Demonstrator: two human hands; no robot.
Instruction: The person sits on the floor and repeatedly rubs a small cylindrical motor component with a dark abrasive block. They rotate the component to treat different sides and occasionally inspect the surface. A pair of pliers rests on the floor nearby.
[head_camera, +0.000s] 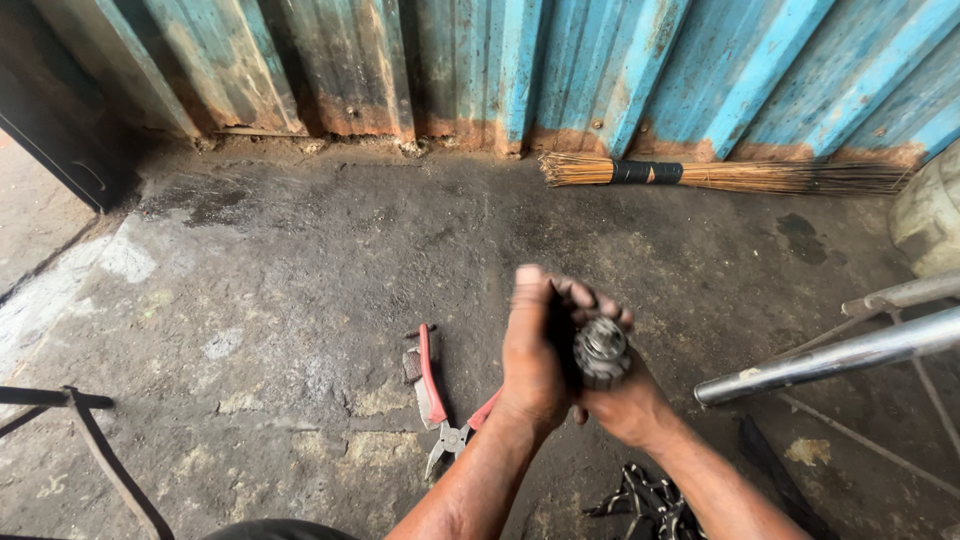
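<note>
Standing here by the wall, so here's the floor from left to right. Far left there's a dark bent metal bar (95, 440) lying near the left edge of the concrete floor (280, 300), which is stained and patchy all over. Moving in, a pair of red-handled pliers (440, 400) lies flat on the floor, handles spread apart, nose pointing toward the near edge. One handle disappears under the person's wrist.

Then the hands, both raised over the floor about mid-scene. The left hand (535, 350) is mostly flat, fingers up and together, pressed against the side of a small round metal part (601, 352), looks like a greasy gear or bearing hub, hard to say which. The right hand (625, 400) cups that part from below and behind, fingers curled around it, fingertips poking out on top. So the part is clamped between both hands, off the floor, just right of the pliers.

Below the right forearm, at the near edge, sits a black-and-white tangle (650, 500), chain or cord, can't tell. Farther right, shiny metal tubes (830, 355) poke in from the right edge. Back along the far edge, a straw broom (720, 175) lies against the rusty blue corrugated wall (600, 70).
</note>
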